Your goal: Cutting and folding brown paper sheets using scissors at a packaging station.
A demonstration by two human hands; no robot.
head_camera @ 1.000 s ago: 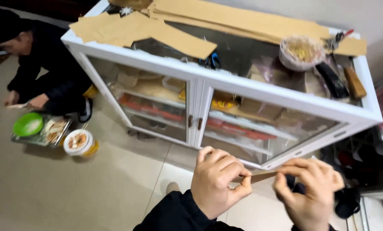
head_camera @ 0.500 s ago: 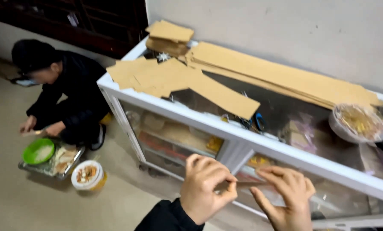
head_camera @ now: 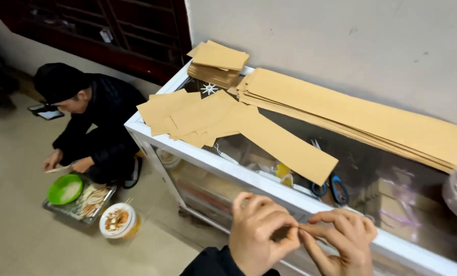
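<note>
A dark, flat phone screen (head_camera: 45, 111) lay on the floor (head_camera: 19, 153) behind the crouching person (head_camera: 93, 128), its display unreadable.

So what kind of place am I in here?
Probably a small shop or home workshop: a white glass display cabinet topped with cut brown card strips, and another person crouched on the tiled floor over a food tray.

The person is wearing a black long sleeve (head_camera: 213, 261) on the left arm; both hands, left hand (head_camera: 261, 232) and right hand (head_camera: 343, 245), are showing bare, without gloves or rings.
</note>
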